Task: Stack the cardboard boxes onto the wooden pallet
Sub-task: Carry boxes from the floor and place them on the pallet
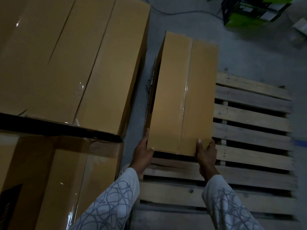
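A long taped cardboard box (pixel 182 93) lies lengthwise over the left part of the wooden pallet (pixel 252 133); whether it rests on the slats or hangs above them I cannot tell. My left hand (pixel 143 153) grips its near left corner, thumb on top. At the near right corner my right hand (pixel 206 151) holds it, the thumb on the top face and the fingers round the side. Both arms wear pale patterned sleeves.
A large stack of taped cardboard boxes (pixel 69 60) fills the left, with a lower box (pixel 63 180) nearer me. A narrow strip of grey floor separates them from the pallet. A green and black machine (pixel 249 12) and a cable lie on the floor at the far right.
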